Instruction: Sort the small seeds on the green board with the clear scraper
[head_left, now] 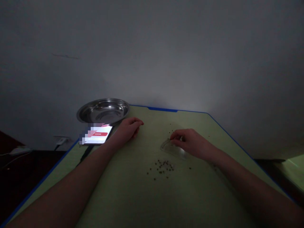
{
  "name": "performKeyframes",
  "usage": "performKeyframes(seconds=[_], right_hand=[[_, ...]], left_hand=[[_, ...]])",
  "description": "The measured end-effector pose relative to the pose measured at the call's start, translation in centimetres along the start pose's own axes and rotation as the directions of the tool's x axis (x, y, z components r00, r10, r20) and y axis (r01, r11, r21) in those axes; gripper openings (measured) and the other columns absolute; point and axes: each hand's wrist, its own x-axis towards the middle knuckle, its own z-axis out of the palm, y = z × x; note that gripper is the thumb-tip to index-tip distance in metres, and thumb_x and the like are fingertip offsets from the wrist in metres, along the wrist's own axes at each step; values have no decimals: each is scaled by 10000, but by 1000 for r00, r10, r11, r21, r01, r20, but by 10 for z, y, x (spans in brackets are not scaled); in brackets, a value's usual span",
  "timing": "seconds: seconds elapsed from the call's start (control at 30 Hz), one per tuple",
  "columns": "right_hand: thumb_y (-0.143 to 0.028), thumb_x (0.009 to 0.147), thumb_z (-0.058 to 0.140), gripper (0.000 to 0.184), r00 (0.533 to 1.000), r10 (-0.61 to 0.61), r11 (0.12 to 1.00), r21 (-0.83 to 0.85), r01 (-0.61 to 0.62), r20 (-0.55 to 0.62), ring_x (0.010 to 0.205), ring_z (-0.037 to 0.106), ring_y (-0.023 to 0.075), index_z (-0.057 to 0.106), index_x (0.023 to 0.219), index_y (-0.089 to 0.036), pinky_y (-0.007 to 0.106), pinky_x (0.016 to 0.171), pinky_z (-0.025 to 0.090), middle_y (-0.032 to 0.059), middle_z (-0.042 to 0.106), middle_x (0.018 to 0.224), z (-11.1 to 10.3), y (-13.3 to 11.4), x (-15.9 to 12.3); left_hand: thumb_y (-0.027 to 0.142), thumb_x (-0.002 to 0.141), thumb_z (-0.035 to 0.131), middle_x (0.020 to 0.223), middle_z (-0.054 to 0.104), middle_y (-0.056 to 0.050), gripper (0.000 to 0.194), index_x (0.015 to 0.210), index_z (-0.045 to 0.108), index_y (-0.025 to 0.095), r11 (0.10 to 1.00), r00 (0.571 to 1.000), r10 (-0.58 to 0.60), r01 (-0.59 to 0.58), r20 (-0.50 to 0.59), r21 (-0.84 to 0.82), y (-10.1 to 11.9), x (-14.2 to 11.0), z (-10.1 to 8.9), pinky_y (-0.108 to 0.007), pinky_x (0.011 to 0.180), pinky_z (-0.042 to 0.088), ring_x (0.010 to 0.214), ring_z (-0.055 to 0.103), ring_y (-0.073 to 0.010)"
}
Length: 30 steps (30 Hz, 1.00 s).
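Clear plastic (174, 150) is pinched in the bent right hand's (190, 143) fingers (177, 142); left hand (129, 128) half-curled, released.

A clear, shallow, transparent plastic piece (175, 152) with a curved edge is seen low on the pale green tabletop (133, 196), partly covered by the right hand (171, 140); whether it is gripped cannot be told, and its full shape is hidden. Small, dark, roundish pieces (160, 172) are scattered loosely in a cluster nearer the camera. A few strays are spread singly beyond the plastic piece and off to the right.
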Motion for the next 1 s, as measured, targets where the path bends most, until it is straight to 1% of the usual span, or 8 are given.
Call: performKeyframes(seconds=[0.1, 0.2, 0.43, 0.53, 0.63, 0.7, 0.8, 1.0], right_hand=[[-242, 817, 587, 130, 997, -50, 999, 1, 50, 60, 608, 567, 114, 706, 860, -212, 230, 577, 394, 8, 691, 748, 10, -12, -4], [-230, 805, 599, 126, 986, -117, 993, 1, 118, 118, 559, 547, 99, 710, 866, -227, 224, 565, 384, -7, 680, 703, 11, -24, -9], [-237, 829, 580, 125, 985, -168, 986, -5, 168, 29, 578, 553, 99, 696, 870, -214, 218, 555, 365, -9, 674, 697, 2, -55, -8], [-198, 823, 567, 153, 972, -228, 973, 33, 227, 61, 617, 577, 108, 691, 913, -207, 224, 588, 379, 1, 690, 727, 11, -76, -10], [-188, 806, 570, 182, 967, -240, 971, 42, 237, 82, 659, 597, 130, 690, 940, -215, 242, 622, 391, 14, 701, 748, 25, -89, -13], [-187, 792, 576, 194, 971, -224, 975, 35, 221, 88, 677, 606, 145, 692, 945, -220, 250, 625, 393, 20, 706, 754, 32, -90, -16], [-188, 790, 579, 202, 981, -176, 983, 60, 171, 84, 657, 606, 134, 692, 955, -220, 244, 616, 397, 15, 709, 750, 33, -77, -19], [-224, 817, 584, 179, 998, -2, 993, 117, -5, 59, 610, 602, 110, 684, 965, -220, 229, 580, 408, -1, 707, 739, 0, -42, -38]], left_hand=[[310, 769, 527, 478, 451, 54, 171, 801, 615, 168, 1000, 1000, -3, 3, -5, 5, 0, 0, 0, -208, 367, 262, 354, 379, -69], [308, 769, 530, 475, 454, 55, 165, 793, 613, 167, 1000, 1000, 0, 0, -6, 10, 1, -1, 1, -206, 373, 269, 357, 383, -68], [314, 770, 528, 454, 447, 68, 172, 794, 608, 164, 1000, 1000, 5, -4, -5, 21, 3, -1, 1, -194, 359, 276, 346, 376, -66], [308, 769, 519, 428, 435, 72, 174, 806, 607, 163, 1000, 1000, 15, -15, 5, 14, 1, 0, 0, -188, 355, 273, 343, 376, -69], [306, 769, 516, 411, 425, 75, 174, 816, 606, 165, 1000, 1000, -4, 4, 11, 9, 0, 0, 0, -185, 350, 269, 340, 372, -71], [303, 768, 518, 422, 432, 75, 170, 819, 603, 165, 1000, 1000, -16, 16, 10, -3, 1, 0, 1, -184, 349, 271, 339, 370, -68], [294, 768, 517, 440, 441, 75, 161, 818, 600, 165, 1000, 1000, -15, 15, 5, -16, 3, -1, 2, -184, 348, 269, 336, 364, -61], [316, 774, 522, 430, 443, 69, 175, 802, 613, 169, 999, 1000, 19, -20, 25, 42, 0, 1, 1, -189, 354, 279, 334, 375, -65]])
